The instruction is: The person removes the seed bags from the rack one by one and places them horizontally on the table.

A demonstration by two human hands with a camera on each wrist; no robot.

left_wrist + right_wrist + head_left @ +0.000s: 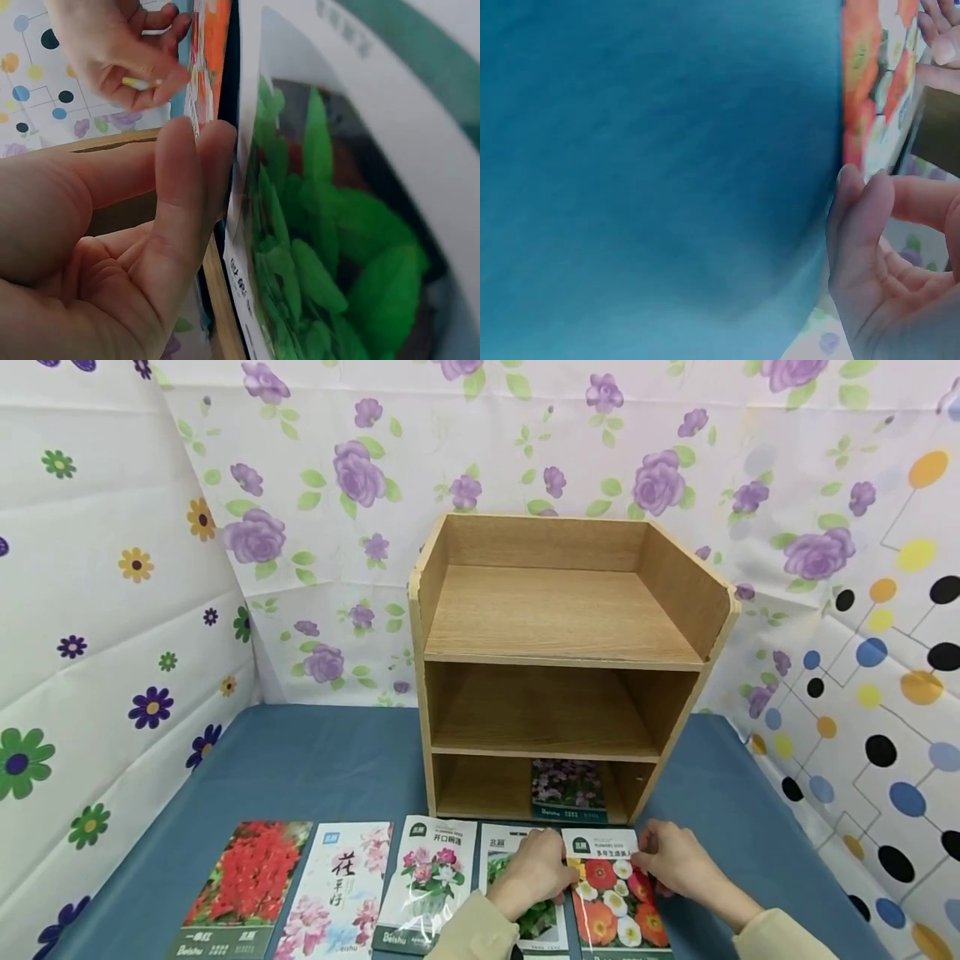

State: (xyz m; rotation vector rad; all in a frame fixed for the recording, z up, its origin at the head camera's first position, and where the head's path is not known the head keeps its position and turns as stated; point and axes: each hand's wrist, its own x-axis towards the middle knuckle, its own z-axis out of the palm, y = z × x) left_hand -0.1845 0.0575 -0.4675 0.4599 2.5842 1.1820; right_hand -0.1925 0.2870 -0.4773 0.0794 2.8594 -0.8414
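Observation:
A seed packet [615, 902] with red, orange and white flowers lies at the right end of a row on the blue cloth. My left hand [534, 872] reaches across the green-leaf seed packet [543, 920] and grips the flower packet's left edge. On the opposite edge, near the top corner, my right hand [678, 860] pinches the same packet between thumb and fingers. The right wrist view has those fingertips [870, 199] right at its border. Up close in the left wrist view, the leaf packet [322, 225] stands beside my left fingers.
Further left lie packets with pink lotus [427, 877], pale pink blossoms [333, 893] and red blooms [247, 877]. Behind the row stands a wooden shelf unit [543, 750], a purple-flower packet [568, 789] on its bottom level. Patterned cloth [360, 543] hangs around the blue surface [337, 760].

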